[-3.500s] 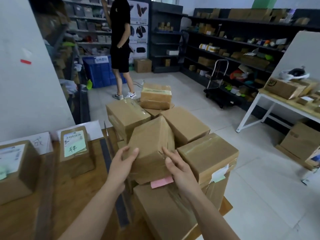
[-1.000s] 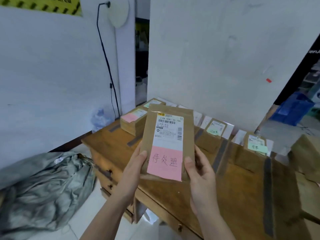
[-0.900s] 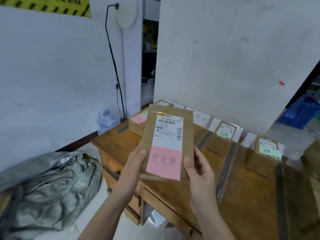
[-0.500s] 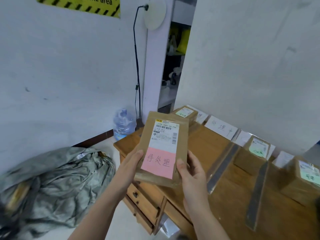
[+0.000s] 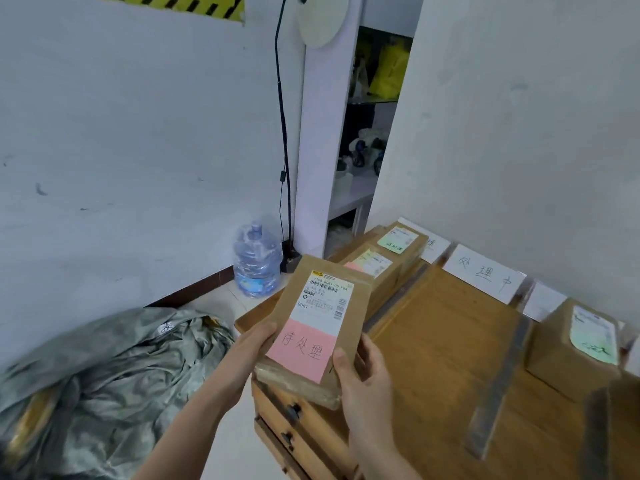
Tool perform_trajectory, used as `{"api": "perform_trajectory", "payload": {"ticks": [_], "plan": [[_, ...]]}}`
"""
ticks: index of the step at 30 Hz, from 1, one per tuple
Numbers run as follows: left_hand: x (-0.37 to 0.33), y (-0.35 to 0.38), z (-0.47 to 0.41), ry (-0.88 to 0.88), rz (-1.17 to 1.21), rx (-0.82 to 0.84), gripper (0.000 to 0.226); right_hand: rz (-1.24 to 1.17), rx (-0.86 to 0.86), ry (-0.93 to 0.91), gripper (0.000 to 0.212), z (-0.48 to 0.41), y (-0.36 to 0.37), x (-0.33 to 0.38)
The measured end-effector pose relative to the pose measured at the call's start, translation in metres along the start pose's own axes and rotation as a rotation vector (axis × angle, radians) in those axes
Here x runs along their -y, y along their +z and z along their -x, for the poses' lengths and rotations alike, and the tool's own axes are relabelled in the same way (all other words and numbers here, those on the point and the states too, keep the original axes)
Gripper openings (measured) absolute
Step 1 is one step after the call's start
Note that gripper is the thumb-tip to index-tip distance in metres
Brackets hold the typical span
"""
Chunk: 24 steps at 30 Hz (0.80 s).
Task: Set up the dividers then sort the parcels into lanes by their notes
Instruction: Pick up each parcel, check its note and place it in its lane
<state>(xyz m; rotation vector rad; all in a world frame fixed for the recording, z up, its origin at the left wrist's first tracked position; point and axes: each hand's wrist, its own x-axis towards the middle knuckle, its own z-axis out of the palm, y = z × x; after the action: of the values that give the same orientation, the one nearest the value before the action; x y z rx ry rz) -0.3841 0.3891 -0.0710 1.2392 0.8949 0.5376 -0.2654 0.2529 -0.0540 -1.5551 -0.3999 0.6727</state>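
Note:
I hold a flat brown parcel (image 5: 353,306) with a white shipping label and a pink handwritten note over the left end of the wooden table (image 5: 443,344). My left hand (image 5: 252,344) grips its left edge and my right hand (image 5: 363,372) grips its lower right corner. Two parcels lie in the leftmost lane: one with a pink and yellow note (image 5: 372,268), one behind with a green note (image 5: 401,239). Grey divider strips (image 5: 394,299) (image 5: 498,382) split the tabletop into lanes. A white lane card (image 5: 485,273) leans on the wall. Another parcel with a green note (image 5: 571,348) sits at the right.
A blue water bottle (image 5: 256,261) stands on the floor by the wall. A grey crumpled cover (image 5: 104,375) lies on the floor at the left. A black cable (image 5: 282,133) runs down the wall. The table's drawers (image 5: 294,414) face me below the parcel.
I lifted this parcel from the pile on the right and turned left with it. Over the last second it has moved towards the leftmost lane and lower over the table's left end.

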Motion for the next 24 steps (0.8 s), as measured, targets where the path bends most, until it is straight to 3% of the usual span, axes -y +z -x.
{"api": "perform_trajectory", "payload": {"ticks": [10, 18, 24], "plan": [[0.011, -0.022, -0.062, -0.069, 0.01, 0.089, 0.034, 0.107, -0.09, 0.101, 0.054, -0.038, 0.033, -0.024], [0.013, -0.033, -0.104, -0.194, -0.174, 0.199, 0.017, 0.134, -0.232, 0.167, 0.052, -0.052, 0.065, -0.038], [0.025, -0.035, -0.148, -0.265, -0.343, 0.282, 0.024, 0.153, -0.35, 0.223, 0.048, -0.058, 0.081, -0.051]]}}
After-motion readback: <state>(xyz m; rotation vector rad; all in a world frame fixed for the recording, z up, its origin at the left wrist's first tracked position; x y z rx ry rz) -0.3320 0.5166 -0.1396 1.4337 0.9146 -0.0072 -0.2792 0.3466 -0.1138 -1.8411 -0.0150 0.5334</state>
